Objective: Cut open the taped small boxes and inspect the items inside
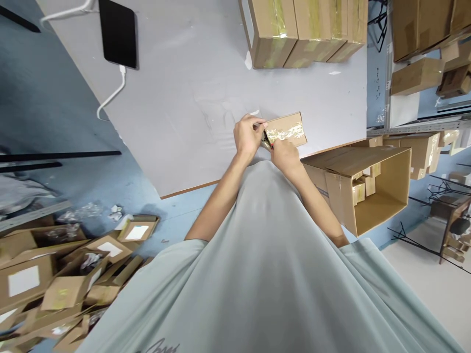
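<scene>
A small cardboard box [285,128] with shiny clear tape along its top lies near the table's front edge, slightly tilted. My left hand [247,135] pinches the box's left end between thumb and fingers. Against the box's near side my right hand [286,156] is curled closed, its fingertips partly hidden. Between the hands, at the box's left end, shows a dark, narrow thing [265,141] with a bit of red beside my right thumb. Its kind is too small to make out.
Taped cardboard boxes [309,34] stand in a row at the table's [176,117] back. A phone [118,34] on a white cable lies back left. Right of the table, a large open carton [382,206] holds small boxes. Opened boxes [62,289] pile up on the left floor.
</scene>
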A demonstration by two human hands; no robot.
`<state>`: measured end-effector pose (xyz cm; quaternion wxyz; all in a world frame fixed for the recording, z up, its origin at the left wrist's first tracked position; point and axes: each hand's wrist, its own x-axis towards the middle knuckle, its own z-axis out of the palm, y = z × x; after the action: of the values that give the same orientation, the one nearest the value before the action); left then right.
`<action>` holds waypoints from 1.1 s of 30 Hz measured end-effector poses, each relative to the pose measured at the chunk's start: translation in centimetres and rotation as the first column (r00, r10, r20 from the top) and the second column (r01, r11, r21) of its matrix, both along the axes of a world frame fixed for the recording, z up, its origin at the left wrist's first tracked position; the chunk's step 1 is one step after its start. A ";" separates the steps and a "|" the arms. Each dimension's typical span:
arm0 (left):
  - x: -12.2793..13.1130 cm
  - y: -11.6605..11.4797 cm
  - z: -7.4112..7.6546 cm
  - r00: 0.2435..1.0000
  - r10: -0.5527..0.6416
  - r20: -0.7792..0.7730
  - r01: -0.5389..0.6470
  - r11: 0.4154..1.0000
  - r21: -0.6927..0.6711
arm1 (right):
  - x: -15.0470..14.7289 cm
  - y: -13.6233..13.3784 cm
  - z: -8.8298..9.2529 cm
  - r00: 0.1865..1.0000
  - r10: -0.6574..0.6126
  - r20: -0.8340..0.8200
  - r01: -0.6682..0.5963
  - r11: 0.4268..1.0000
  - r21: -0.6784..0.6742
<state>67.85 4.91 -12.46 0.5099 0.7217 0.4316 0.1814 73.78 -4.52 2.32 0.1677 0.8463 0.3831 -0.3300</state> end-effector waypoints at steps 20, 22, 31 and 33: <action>4.0 -4.8 2.5 0.900 -0.408 -0.156 0.437 0.835 0.334 | 11.1 -9.2 -0.1 0.979 -0.189 -0.079 0.203 0.938 0.281; 4.3 -5.0 2.2 0.876 -0.441 -0.195 0.481 0.818 0.314 | 11.8 -8.6 -0.6 0.978 -0.184 -0.100 0.205 0.937 0.281; 3.7 -5.0 1.9 0.856 -0.440 -0.271 0.505 0.825 0.255 | 12.7 -6.2 -1.5 0.983 -0.146 -0.114 0.169 0.961 0.219; 3.8 -5.1 1.8 0.859 -0.438 -0.265 0.500 0.829 0.250 | 12.6 -5.7 -1.2 0.986 -0.130 -0.100 0.147 0.971 0.186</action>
<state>71.66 -0.18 -10.67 0.3739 0.8908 0.2545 0.0436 86.42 -10.25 1.16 0.0446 0.8680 0.3602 -0.3388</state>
